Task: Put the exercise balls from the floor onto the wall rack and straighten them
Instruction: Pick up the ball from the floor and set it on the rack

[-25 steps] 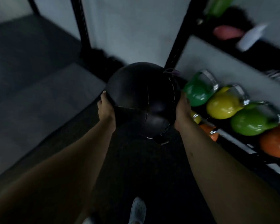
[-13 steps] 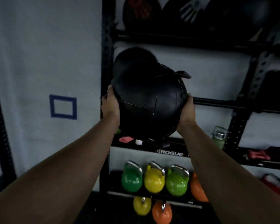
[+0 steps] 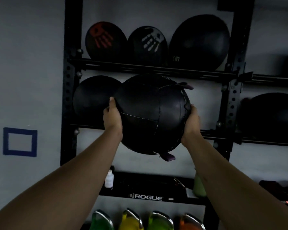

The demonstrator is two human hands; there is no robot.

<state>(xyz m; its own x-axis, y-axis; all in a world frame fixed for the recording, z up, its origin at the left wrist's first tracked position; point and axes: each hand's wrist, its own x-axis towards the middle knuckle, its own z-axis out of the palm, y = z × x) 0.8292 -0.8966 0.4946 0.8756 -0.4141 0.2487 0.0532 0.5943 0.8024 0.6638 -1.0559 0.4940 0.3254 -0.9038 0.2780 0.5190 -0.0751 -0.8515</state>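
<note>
A black panelled exercise ball (image 3: 150,113) with stitched seams was held off the floor between the left hand (image 3: 112,117) and the right hand (image 3: 190,121), one palm pressed to each side. Purple fabric tabs protruded at its upper right and at its underside. It was level with the middle tier of the black wall rack (image 3: 67,90). A plain black ball (image 3: 93,98) sat on that tier just beyond the left hand, touching or nearly touching the held one. Three more black balls (image 3: 150,44) rested on the tier above the hands.
</note>
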